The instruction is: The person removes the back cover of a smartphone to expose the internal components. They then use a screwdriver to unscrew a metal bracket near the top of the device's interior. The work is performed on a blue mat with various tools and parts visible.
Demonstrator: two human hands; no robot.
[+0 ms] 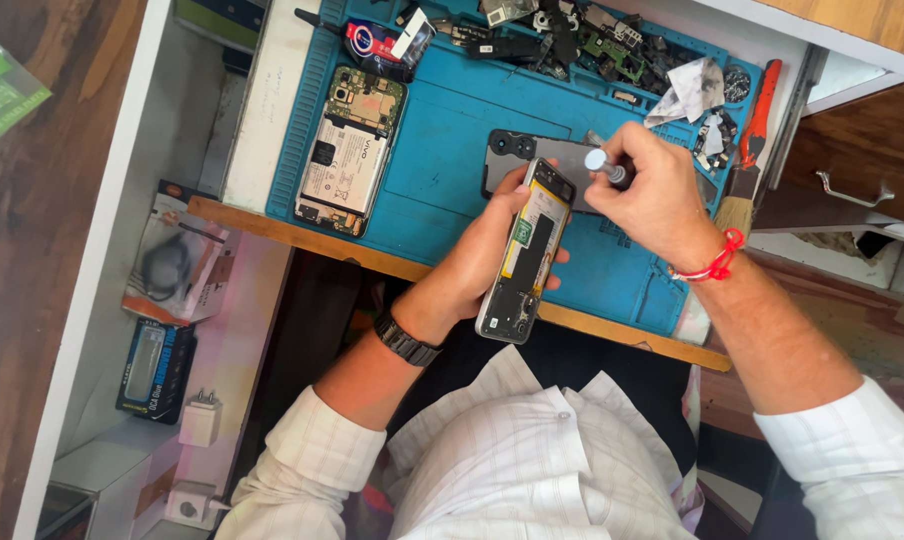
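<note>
My left hand [487, 255] grips an opened phone [525, 252] with its back off, tilted upright above the front edge of the blue work mat [442, 130]. My right hand [657, 195] is closed around a small screwdriver [605, 166] with a silver cap, its tip at the phone's top end. A red thread is tied round my right wrist and a black watch sits on my left wrist. Under my hands a grey phone back cover [532, 152] lies on the mat.
A second opened phone [350, 150] lies at the mat's left. Loose parts and circuit boards [582, 40] crowd the far edge. A brush with a red handle [750, 150] lies at the right. Packaged accessories [172, 265] and white chargers [200, 420] sit on the left shelf.
</note>
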